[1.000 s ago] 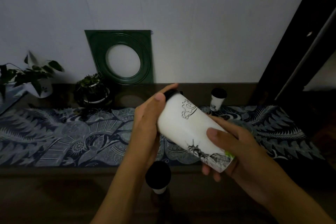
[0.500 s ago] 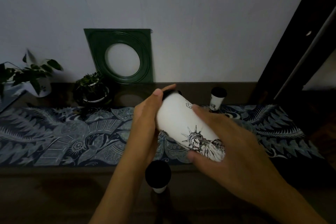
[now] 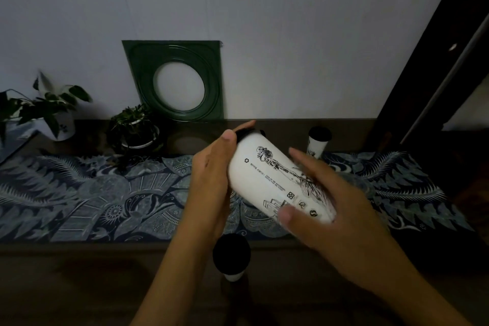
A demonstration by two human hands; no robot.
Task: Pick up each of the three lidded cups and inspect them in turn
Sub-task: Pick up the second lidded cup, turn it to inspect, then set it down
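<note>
Both hands are holding a large white cup (image 3: 267, 180) tilted in the air above the patterned blue cloth (image 3: 92, 193), black lid end pointing away and up-left, base end low-right. Left hand (image 3: 211, 174) is cupping the lid end, fingers curving round the far side, thumb lying along the cup wall. Right hand (image 3: 325, 209) is gripping the base end, thumb pressing on the near side, fingers wrapping over the top; slightly blurred. Black line drawing and small print are facing up. Second lidded cup (image 3: 318, 141) is standing upright at the back of the table (image 3: 79, 272), just past the right fingers. Third cup (image 3: 232, 255), black lid up, is standing near the front edge below the hands. Two potted plants (image 3: 135, 127) and a green frame (image 3: 177, 79) are sitting by the wall.
</note>
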